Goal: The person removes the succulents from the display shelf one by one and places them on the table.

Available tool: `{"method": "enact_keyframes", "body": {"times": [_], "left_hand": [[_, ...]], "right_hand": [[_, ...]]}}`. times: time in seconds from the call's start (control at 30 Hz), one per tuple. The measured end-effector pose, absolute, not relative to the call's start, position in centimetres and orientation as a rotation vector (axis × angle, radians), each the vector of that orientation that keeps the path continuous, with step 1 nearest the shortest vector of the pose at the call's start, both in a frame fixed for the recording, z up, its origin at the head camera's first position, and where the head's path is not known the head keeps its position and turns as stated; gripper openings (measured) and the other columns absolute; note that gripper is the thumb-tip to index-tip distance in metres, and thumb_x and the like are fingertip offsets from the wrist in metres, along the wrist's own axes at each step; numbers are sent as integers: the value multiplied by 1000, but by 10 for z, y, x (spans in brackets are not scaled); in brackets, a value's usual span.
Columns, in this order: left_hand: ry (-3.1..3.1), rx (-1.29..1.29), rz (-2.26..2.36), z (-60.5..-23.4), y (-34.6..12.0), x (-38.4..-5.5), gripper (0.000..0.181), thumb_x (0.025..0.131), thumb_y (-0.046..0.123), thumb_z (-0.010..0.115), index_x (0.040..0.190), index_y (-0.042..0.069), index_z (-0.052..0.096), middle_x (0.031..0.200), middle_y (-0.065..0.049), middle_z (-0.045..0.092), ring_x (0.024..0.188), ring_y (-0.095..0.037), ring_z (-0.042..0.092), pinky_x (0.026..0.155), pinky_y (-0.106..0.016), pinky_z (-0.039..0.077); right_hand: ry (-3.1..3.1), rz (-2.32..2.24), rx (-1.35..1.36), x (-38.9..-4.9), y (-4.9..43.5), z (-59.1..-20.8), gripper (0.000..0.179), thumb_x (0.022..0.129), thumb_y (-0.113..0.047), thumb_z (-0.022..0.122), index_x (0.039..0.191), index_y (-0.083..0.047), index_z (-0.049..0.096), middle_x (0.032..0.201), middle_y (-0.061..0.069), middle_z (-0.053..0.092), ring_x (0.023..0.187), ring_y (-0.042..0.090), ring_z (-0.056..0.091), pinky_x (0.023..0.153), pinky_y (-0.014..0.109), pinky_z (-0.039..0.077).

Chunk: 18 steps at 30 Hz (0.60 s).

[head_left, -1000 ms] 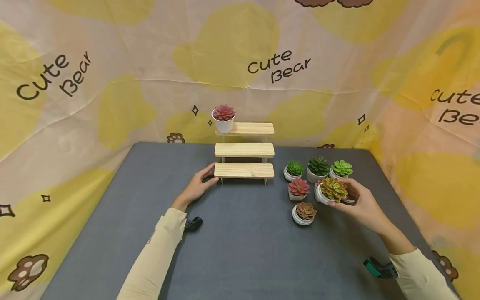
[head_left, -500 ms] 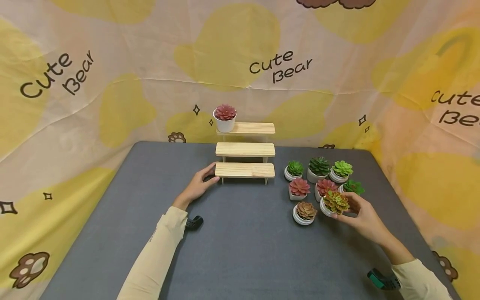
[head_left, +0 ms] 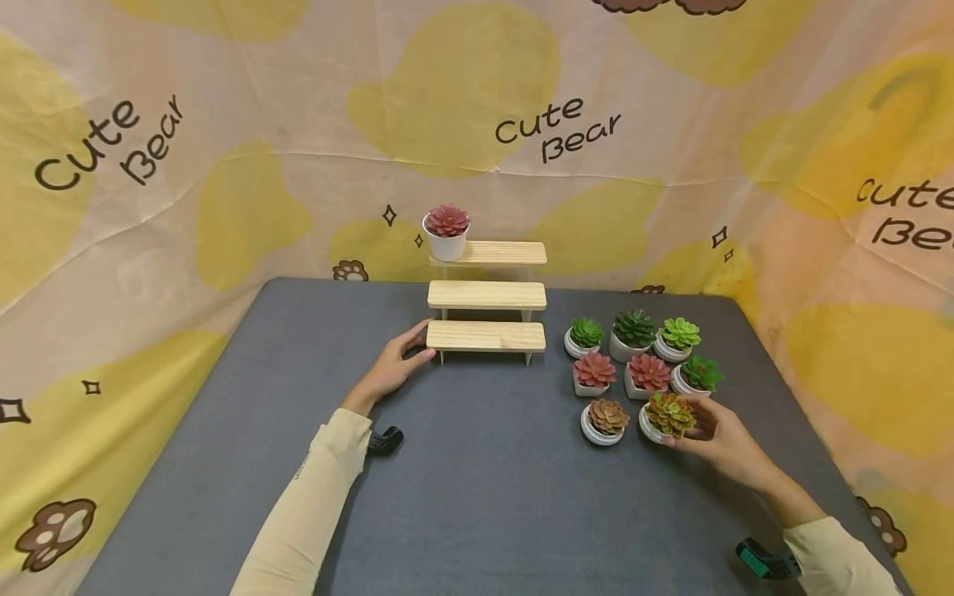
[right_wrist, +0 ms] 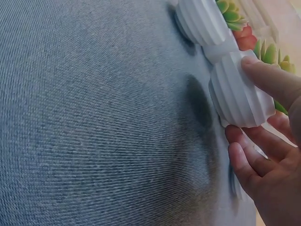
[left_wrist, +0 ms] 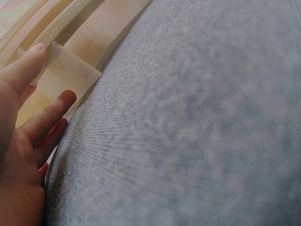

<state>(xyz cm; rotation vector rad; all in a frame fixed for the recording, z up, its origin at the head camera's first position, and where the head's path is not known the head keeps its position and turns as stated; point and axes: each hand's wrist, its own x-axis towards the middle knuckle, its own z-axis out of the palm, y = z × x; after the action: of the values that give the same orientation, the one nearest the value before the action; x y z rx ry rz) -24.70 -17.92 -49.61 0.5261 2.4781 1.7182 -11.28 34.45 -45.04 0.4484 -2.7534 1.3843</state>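
Note:
A three-tier wooden display stand (head_left: 486,336) stands at the back of the table, a pink potted succulent (head_left: 446,233) on the left of its top tier. My left hand (head_left: 390,369) holds the left end of the lowest tier between thumb and index finger. In the left wrist view, the thumb lies by the clear leg (left_wrist: 70,70); the index finger is mostly hidden. My right hand (head_left: 723,440) grips a yellow-green, orange-edged succulent (head_left: 669,415) by its white ribbed pot (right_wrist: 237,89), thumb on one side and fingers on the other. Whether the pot touches the table, I cannot tell.
Left of the held pot sits a brown succulent (head_left: 607,420). Behind are two pink succulents, one left (head_left: 594,372) and one right (head_left: 648,376), and several green ones, including a dark green succulent (head_left: 634,331). A printed cloth (head_left: 447,91) hangs behind the grey table (head_left: 477,488).
My right hand has brought the yellow-green succulent toward the front of the table, uncovering the pink and green succulents behind it. The left hand keeps its place at the stand.

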Motion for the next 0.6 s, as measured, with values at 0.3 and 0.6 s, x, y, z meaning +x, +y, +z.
{"method": "enact_keyframes", "body": {"times": [0.3, 0.6], "left_hand": [[2472, 518, 1700, -496, -180, -248, 67, 101, 17, 63, 159, 6, 32, 139, -25, 60, 135, -38, 52, 114, -56, 35], [2469, 504, 1705, -496, -181, -247, 66, 101, 18, 63, 159, 8, 33, 143, -25, 58, 137, -39, 51, 115, -57, 34]], "right_hand": [[-2771, 1437, 480, -116, 348, -460, 59, 79, 3, 82, 128, 14, 52, 110, -35, 53, 96, -14, 58, 75, 15, 53], [-2771, 1480, 517, -118, 353, -464, 58, 81, 5, 80, 129, 15, 50, 113, -36, 52, 99, -15, 57, 76, 13, 52]]}}
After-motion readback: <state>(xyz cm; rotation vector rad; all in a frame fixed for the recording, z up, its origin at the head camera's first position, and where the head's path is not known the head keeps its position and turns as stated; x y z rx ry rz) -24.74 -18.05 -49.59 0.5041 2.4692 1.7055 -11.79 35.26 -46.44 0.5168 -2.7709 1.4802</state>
